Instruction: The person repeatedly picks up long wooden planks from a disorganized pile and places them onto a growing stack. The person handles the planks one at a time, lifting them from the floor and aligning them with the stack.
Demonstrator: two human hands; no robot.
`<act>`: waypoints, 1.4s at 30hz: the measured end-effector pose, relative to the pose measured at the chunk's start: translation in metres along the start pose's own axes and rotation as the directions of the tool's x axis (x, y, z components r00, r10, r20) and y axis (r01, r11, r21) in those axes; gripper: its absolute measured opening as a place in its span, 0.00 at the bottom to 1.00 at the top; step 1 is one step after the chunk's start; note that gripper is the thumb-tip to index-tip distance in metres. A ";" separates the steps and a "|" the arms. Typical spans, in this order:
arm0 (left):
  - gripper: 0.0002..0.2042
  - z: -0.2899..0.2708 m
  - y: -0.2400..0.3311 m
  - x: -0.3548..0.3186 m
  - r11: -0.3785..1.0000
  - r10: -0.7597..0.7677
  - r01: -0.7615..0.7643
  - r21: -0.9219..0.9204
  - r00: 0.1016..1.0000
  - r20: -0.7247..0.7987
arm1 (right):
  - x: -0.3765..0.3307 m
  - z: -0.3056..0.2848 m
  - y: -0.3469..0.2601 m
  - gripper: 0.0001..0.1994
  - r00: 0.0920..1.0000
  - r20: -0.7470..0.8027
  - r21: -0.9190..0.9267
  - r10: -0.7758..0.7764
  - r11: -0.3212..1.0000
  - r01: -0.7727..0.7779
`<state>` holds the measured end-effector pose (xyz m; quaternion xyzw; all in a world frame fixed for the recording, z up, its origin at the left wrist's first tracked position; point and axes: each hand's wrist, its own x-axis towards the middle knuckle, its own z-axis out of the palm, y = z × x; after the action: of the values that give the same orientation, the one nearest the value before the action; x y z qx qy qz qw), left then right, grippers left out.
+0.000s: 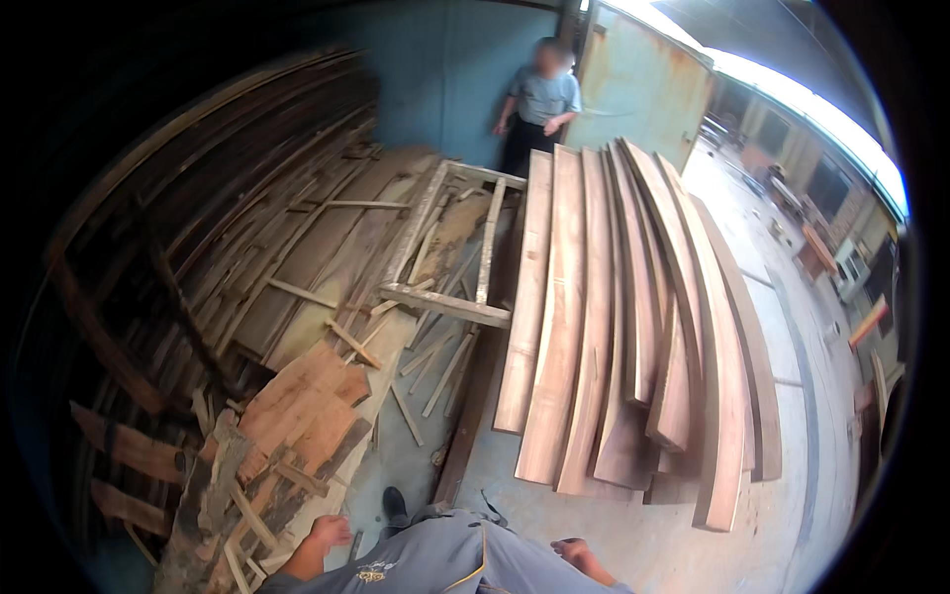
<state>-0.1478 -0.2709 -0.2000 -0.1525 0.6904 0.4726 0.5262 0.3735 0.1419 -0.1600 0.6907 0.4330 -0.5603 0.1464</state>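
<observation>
The left hand (327,536) is being held loosely curled and is grasping nothing; it is being kept just above a bark-edged offcut slab (297,416) on the scrap heap. The right hand (574,550) is being held low over the concrete floor (792,426); whether its fingers are released or clenched cannot be told. Any lift is best being taken from the near ends of the leaning sawn planks (594,317), one board at a time. No containers are being shown; loose strips are lying through an open timber frame (450,238).
</observation>
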 end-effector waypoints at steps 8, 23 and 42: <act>0.17 0.013 0.033 -0.014 0.989 0.033 -0.031 0.142 0.999 -0.011 | 0.009 0.009 0.043 0.29 1.000 0.004 0.077 0.012 0.997 -0.012; 0.18 0.018 0.027 -0.018 0.987 0.017 -0.014 0.161 1.000 -0.015 | 0.005 0.017 0.043 0.27 0.998 -0.016 0.077 0.058 0.995 -0.056; 0.15 0.014 0.030 -0.033 0.990 0.023 -0.018 0.140 0.999 -0.036 | -0.005 0.014 0.044 0.30 0.997 -0.006 0.102 0.081 0.992 -0.079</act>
<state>-0.1481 -0.2539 -0.1565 -0.1170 0.7332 0.4254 0.5175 0.3980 0.1044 -0.1725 0.7169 0.3767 -0.5718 0.1312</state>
